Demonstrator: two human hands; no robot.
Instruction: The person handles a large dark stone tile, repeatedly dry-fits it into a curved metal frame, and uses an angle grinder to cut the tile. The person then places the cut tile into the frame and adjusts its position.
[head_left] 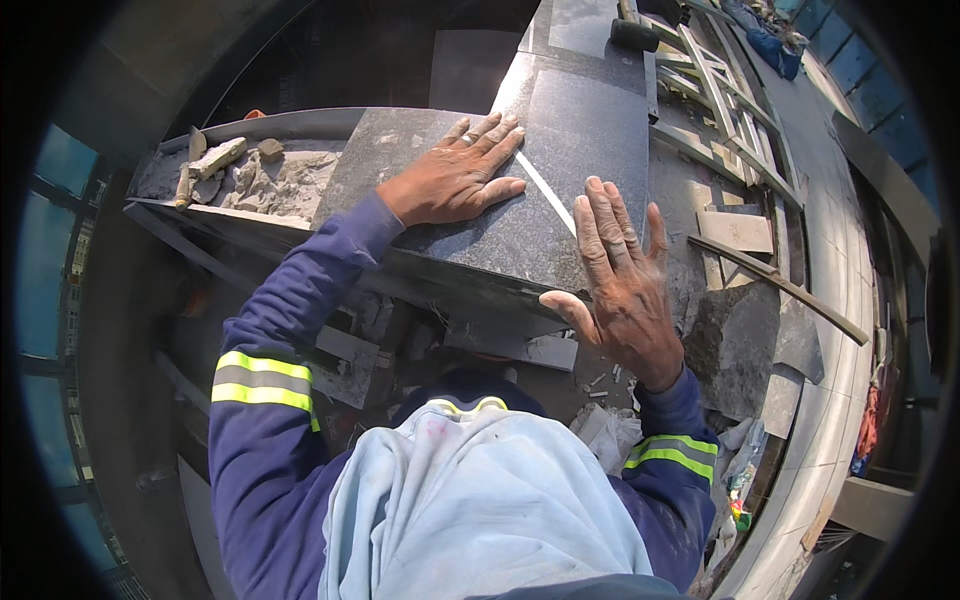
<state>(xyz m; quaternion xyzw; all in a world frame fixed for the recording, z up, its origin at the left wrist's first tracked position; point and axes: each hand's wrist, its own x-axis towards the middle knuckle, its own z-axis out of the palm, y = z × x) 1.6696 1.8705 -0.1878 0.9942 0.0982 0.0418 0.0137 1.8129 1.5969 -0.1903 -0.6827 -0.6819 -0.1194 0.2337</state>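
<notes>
Dusty and flat, my left hand [458, 172] rests on a dark grey stone slab [385, 145], its fingers stretched out and holding nothing. My right hand [630, 275] is open at the slab's right front corner, thumb spread toward the front edge; whether its palm touches the stone I cannot tell. A thin white line [545, 190] runs diagonally between this slab and a second grey slab [590, 110] behind it. Left of the slab lies a bed of rough grey mortar [290, 185]. A trowel [187, 175] and a broken block piece [218, 157] lie on it.
A black mallet head [634, 36] sits at the far right slab edge. Light metal framing [715, 85] and a long bar [780, 288] lie to the right, beside broken stone pieces [740, 335]. Rubble and a pale offcut [550, 351] lie below the slab's front edge.
</notes>
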